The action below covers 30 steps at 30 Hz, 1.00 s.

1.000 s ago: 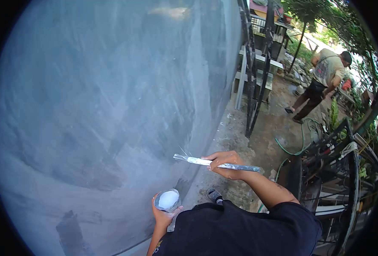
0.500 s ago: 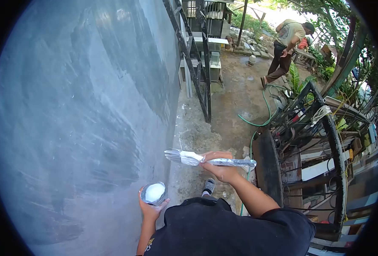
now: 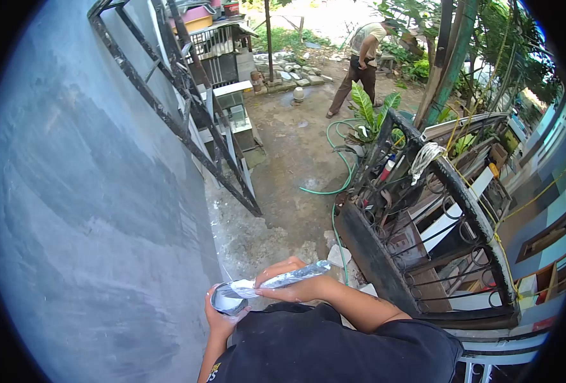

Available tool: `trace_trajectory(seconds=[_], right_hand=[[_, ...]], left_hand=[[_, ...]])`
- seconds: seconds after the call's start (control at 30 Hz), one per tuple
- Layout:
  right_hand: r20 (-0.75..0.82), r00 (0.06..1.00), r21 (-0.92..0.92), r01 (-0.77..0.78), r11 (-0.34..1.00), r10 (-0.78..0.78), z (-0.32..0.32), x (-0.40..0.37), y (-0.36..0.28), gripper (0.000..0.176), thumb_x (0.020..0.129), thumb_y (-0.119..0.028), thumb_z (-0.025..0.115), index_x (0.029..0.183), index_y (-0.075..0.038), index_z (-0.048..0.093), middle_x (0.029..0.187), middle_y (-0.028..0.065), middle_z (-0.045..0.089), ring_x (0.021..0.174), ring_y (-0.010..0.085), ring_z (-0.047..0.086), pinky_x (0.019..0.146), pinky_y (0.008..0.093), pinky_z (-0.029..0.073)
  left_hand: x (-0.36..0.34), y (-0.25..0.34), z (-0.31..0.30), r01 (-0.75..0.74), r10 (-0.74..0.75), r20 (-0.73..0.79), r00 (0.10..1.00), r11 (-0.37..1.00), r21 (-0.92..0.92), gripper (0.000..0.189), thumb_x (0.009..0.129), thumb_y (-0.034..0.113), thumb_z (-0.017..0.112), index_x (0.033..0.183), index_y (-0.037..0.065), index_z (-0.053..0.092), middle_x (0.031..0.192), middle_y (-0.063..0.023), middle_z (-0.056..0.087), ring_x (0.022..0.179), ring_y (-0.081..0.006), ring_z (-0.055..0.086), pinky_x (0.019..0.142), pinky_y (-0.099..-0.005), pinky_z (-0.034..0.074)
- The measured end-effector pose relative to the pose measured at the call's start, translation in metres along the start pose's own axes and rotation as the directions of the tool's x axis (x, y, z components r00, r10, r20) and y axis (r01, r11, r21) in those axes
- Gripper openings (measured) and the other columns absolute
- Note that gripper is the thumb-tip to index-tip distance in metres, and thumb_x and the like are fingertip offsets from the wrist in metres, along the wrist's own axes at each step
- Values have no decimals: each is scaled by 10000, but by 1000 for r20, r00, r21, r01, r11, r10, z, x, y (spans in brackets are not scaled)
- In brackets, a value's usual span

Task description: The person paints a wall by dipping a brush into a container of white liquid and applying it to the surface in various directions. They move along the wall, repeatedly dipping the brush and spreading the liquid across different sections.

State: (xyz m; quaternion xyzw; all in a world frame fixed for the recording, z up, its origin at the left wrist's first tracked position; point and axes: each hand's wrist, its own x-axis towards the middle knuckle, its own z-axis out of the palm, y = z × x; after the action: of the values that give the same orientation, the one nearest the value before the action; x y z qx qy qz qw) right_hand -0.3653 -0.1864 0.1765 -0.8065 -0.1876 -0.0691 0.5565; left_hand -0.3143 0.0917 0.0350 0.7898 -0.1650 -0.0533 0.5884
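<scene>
My left hand (image 3: 215,320) is wrapped round a small cup (image 3: 234,309) of white paint, held low beside the wall. In my right hand (image 3: 284,284) is a paintbrush (image 3: 303,272), its handle smeared with white and pointing up to the right. The brush's bristle end reaches into the cup's mouth, so the bristle tips are hidden. Close on the left stands a grey-blue wall (image 3: 104,236) with streaky, uneven patches of colour.
A black metal frame (image 3: 168,121) leans along the wall ahead. To the right are a black metal gate (image 3: 471,198) and stacked boards. A green hose (image 3: 334,223) lies on the concrete. Farther off, a person (image 3: 363,60) bends forward near plants.
My right hand has brought the paintbrush down and left, from beside the wall into the cup. The view has turned rightward, and the person in the distance has changed position.
</scene>
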Motion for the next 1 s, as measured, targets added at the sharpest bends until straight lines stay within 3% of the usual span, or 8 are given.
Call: trace_trajectory(seconds=[0.1,0.23,0.3,0.5,0.57,0.63,0.77,1.0], right_hand=[[64,978,-46,-198,979,201,-26,10,7,172,939,-214,716,1055,-88,728,938,118,752,829,309,727,748,373,558],[43,981,-97,-182,978,187,-54,39,15,206,955,-235,696,1099,-88,709,938,142,743,828,341,715,754,391,551],[52,920,-144,-377,915,388,-61,60,25,212,942,-234,717,1075,-69,710,949,154,739,831,348,710,763,391,549],[-100,925,-165,-378,911,366,-77,131,89,221,909,-218,760,1045,-47,723,946,148,741,841,345,710,764,391,550],[-133,887,-164,-460,873,442,-86,161,111,245,899,-232,771,1044,-41,724,929,147,738,845,344,707,774,399,551],[-232,918,-326,-385,864,322,-100,185,132,269,890,-252,782,1034,-32,726,910,141,731,840,341,706,778,405,554],[-417,843,-362,-497,789,340,-129,223,166,356,905,-307,763,1083,-3,705,1063,203,693,1033,382,668,888,434,522],[-375,764,-186,-617,764,525,-191,237,243,933,797,-529,823,1428,46,448,1344,282,567,1251,433,571,1062,461,452]], left_hand=[[38,2,25,-81,79,87,993,997,11,1003,523,196,1029,1322,33,445,1220,-98,600,1128,-224,620,988,-378,511],[92,-3,45,-133,119,270,956,991,35,925,547,266,1025,1278,33,509,1199,-113,602,1105,-264,635,969,-387,518],[126,-6,55,-138,129,299,945,990,9,908,557,288,1019,1272,45,515,1201,-132,608,1102,-295,644,967,-403,523],[246,-34,80,-352,351,453,819,932,-86,901,577,304,1008,1299,72,522,1263,-163,595,1141,-326,637,977,-419,522],[292,-33,85,-349,368,481,796,928,-131,895,588,298,1004,1308,76,521,1264,-156,597,1145,-326,636,980,-422,520],[328,-37,91,-353,397,511,763,917,-185,899,589,291,1004,1315,78,518,1263,-154,596,1154,-330,634,983,-420,519],[397,-47,115,-281,373,533,759,927,-247,908,592,269,1004,1324,60,509,1261,-156,602,1158,-303,638,985,-406,518],[491,-61,185,-97,242,551,799,956,-278,907,614,279,996,1339,55,499,1253,-136,631,1157,-274,640,1000,-396,509]])
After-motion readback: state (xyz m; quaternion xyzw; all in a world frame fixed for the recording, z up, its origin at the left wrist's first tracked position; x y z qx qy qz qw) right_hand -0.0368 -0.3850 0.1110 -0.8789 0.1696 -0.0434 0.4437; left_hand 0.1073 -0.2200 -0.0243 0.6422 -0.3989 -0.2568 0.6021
